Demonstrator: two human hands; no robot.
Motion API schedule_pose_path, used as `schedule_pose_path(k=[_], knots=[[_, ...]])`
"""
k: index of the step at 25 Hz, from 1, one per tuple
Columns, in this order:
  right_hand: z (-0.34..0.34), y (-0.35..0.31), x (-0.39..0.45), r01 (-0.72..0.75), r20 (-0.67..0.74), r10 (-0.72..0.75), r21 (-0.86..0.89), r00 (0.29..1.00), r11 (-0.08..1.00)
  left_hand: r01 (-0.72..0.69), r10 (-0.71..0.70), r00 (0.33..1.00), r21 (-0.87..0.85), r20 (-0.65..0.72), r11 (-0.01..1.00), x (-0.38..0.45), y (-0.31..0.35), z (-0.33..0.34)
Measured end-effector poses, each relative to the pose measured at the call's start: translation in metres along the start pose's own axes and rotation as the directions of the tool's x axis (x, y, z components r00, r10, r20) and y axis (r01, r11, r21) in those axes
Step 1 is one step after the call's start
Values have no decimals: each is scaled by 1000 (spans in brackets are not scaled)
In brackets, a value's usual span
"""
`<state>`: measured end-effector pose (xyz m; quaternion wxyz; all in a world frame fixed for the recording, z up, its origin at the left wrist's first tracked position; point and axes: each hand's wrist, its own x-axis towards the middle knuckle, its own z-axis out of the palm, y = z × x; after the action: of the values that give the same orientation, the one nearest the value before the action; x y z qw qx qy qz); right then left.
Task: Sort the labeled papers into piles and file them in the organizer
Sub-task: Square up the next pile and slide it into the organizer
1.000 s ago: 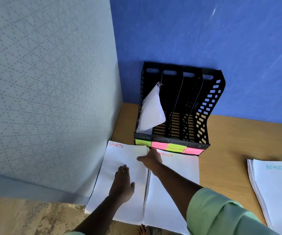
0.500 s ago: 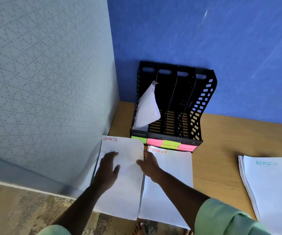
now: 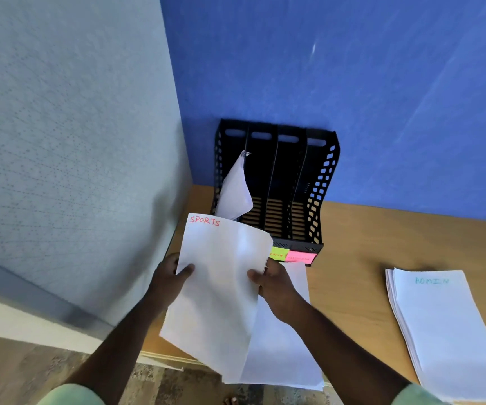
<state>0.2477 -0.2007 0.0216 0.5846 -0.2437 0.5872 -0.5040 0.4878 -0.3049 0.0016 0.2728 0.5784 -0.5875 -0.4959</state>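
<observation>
Blue wall corner, wooden bench (image 3: 367, 244): we hold the white SPORTS-labelled paper stack (image 3: 218, 287) lifted before the black four-slot plastic organizer (image 3: 276, 188), left hand (image 3: 167, 280) and right hand (image 3: 273, 283) pinching its edges; best square it, then slide upright into its matching slot.

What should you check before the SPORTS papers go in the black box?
1. Left hand grips the SPORTS stack: ok.
2. Right hand grips its other edge: ok.
3. Stack lifted off the table: ok.
4. Organizer has free slots: ok, three look empty.
5. Which slot is for SPORTS: cannot tell, the stack hides that label.
6. Leftmost slot free: not ok, a curled sheet sits there.
</observation>
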Motion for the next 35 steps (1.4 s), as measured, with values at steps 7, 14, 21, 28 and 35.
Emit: schedule_pose_path(k=[7, 14, 21, 28, 35], knots=[[-32, -22, -20, 175, -134, -195, -147, 972, 974, -201, 194, 968, -27, -161, 979, -16, 73, 43], [-85, -36, -61, 407, -310, -604, -512, 734, 757, -425, 408, 904, -159, -129, 891, -88, 120, 150], [-158, -29, -95, 453, -372, -716, -581, 591, 676, -443, 445, 895, -174, -29, 879, -120, 133, 261], [-235, -7, -90, 190, -583, -498, -508, 642, 840, -411, 415, 908, -65, 59, 909, -105, 126, 312], [-257, -11, -99, 208, -561, -470, -468, 681, 859, -331, 328, 943, 61, 62, 942, -104, 122, 333]])
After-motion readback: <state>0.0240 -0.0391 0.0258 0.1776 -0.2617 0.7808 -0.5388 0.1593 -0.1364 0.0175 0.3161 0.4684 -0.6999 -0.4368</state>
